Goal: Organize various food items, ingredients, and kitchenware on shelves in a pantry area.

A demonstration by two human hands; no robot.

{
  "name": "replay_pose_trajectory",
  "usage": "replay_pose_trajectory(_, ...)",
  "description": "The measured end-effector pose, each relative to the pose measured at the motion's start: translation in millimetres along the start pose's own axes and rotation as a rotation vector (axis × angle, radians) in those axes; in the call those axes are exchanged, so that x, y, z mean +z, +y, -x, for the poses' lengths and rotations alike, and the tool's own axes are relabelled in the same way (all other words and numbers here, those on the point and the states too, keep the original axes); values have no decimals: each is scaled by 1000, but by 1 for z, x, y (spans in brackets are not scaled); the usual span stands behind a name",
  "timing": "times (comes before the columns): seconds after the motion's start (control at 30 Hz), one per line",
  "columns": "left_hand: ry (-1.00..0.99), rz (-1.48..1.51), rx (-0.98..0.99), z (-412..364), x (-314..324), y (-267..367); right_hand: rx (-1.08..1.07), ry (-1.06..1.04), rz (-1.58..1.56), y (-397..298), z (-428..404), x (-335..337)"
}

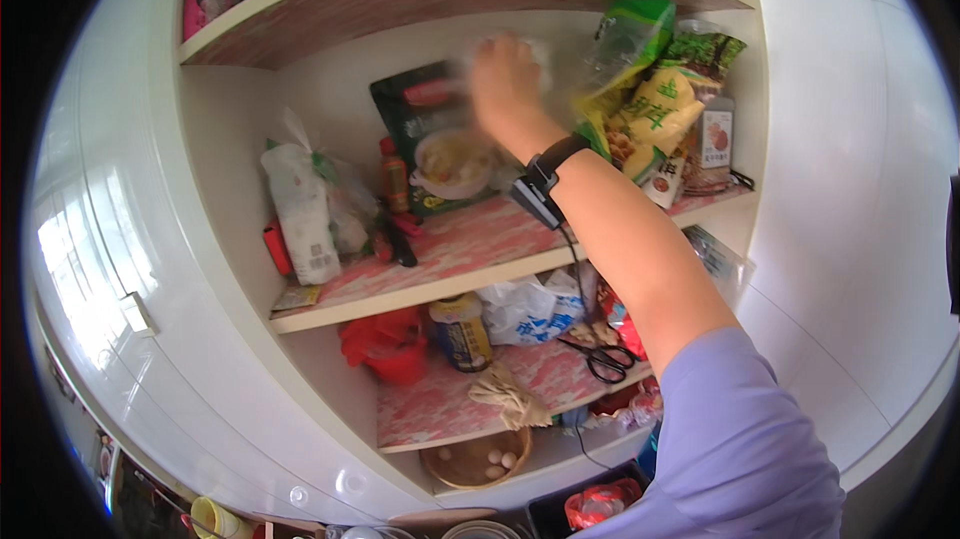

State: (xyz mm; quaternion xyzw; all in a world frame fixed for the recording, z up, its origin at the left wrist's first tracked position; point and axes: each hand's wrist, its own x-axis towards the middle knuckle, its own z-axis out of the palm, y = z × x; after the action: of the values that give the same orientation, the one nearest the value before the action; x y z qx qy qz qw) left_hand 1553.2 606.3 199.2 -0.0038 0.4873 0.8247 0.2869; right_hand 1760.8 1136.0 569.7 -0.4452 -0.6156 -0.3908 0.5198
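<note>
My right hand reaches up into the middle compartment of the wall shelves, its fingers curled and blurred. A whitish, see-through blur shows around the fingers; whether they grip it is unclear. Just left of the hand, a dark green food pouch with a bowl pictured on it leans against the back wall. To the right, a green plastic bag and a yellow food packet are piled together. A black strap with a small device circles my right wrist, and a cable hangs from it. My left hand is out of view.
Left on this shelf are a white packet and a red-capped bottle. Below are a red plastic bag, a jar, a work glove, black-handled scissors and a wicker basket holding several eggs.
</note>
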Motion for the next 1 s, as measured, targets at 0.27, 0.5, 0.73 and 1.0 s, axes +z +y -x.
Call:
replay_pose_trajectory(0.27, 82, 14, -66, -4, -33, -3, 41, -754, -12, 29, 9, 39)
replay_pose_trajectory(0.5, 67, 74, -158, -20, -1, -11, -215, -307, 202, 21, 1, -24)
replay_pose_trajectory(0.73, 141, 23, -78, -17, 36, -18, -360, -487, -194, -10, 22, 0)
replay_pose_trajectory(1.0, 132, 101, -135, -24, -5, -26, -623, -510, 53, -49, 54, 46)
